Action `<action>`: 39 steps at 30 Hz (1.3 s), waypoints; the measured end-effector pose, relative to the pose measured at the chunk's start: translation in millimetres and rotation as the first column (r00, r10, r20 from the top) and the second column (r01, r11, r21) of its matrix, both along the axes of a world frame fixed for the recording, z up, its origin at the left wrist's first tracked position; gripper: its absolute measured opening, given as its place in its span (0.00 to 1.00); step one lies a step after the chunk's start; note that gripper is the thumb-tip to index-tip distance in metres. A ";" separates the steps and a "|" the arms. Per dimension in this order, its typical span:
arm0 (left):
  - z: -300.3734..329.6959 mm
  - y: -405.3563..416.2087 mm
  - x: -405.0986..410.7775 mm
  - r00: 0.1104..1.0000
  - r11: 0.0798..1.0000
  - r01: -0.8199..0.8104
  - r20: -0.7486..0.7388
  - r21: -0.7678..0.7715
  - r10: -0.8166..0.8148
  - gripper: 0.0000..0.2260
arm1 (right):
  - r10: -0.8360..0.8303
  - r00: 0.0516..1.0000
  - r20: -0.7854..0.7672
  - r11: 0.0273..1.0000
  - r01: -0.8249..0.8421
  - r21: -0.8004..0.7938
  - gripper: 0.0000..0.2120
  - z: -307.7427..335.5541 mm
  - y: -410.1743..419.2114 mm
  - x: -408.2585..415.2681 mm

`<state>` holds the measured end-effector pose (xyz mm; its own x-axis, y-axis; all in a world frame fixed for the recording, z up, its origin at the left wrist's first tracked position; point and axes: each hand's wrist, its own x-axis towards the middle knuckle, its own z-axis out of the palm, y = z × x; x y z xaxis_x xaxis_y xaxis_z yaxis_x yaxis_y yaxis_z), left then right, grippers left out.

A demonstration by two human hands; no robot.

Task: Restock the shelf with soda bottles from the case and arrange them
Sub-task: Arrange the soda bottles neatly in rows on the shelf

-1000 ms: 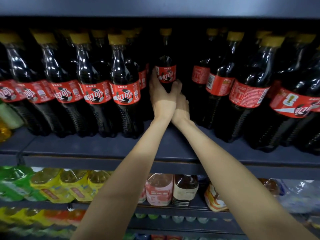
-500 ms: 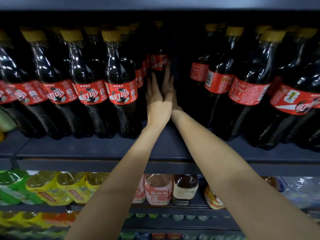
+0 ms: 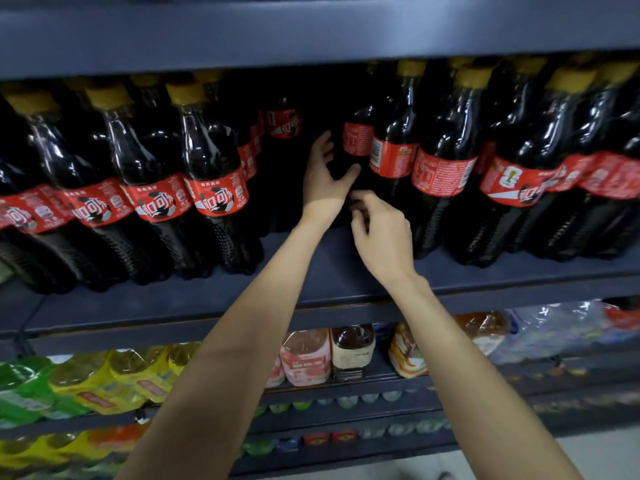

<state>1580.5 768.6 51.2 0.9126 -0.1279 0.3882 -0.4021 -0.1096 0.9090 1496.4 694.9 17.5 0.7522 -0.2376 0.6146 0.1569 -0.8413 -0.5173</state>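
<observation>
Dark cola bottles with red labels and yellow caps line the dark grey shelf [image 3: 332, 271]. A gap splits the front row in the middle. One cola bottle [image 3: 284, 126] stands deep at the back of that gap. My left hand [image 3: 325, 174] is inside the gap with its fingers spread, holding nothing, just right of that back bottle. My right hand [image 3: 381, 233] hovers nearer the shelf's front edge, fingers loosely curled and empty, beside the right-hand group of bottles [image 3: 394, 157]. The left-hand row of bottles [image 3: 218, 188] stands apart from both hands. No case is in view.
The shelf above [image 3: 311, 32] hangs low over the bottle caps. Below are packs of green and yellow drinks [image 3: 86, 382], a pink bottle [image 3: 306, 358] and a brown tea bottle [image 3: 353, 351], and shrink-wrapped water [image 3: 554, 327] at the right.
Both hands have come off the back bottle after pushing it deeper into the gap. The left hand opened and shifted right; the right hand drew back toward the shelf front.
</observation>
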 end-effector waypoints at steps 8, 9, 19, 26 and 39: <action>0.2 -10.0 11.3 0.996 0.991 0.067 0.050 0.112 -0.073 0.35 | -0.046 0.998 -0.040 0.999 0.046 0.014 0.17 -4.9 -7.9 -9.0; -3.7 -4.8 9.1 0.996 0.994 0.042 0.069 0.105 -0.049 0.35 | -0.041 0.999 -0.026 0.999 0.042 0.027 0.18 -4.7 -6.4 -9.1; -11.6 74.2 -19.7 0.977 0.975 0.212 0.001 -0.063 -0.212 0.35 | 0.316 0.944 -0.100 0.900 -0.264 0.348 0.40 -3.3 29.4 14.1; -13.6 56.0 -33.0 0.972 0.974 -0.170 0.187 0.151 0.141 0.41 | -0.049 0.990 -0.131 0.985 0.070 0.155 0.30 -4.1 45.6 32.4; -18.0 65.3 -35.4 0.992 0.997 0.080 0.101 0.023 -0.082 0.30 | 0.217 0.974 -0.069 0.931 -0.185 0.316 0.36 -15.1 24.8 31.4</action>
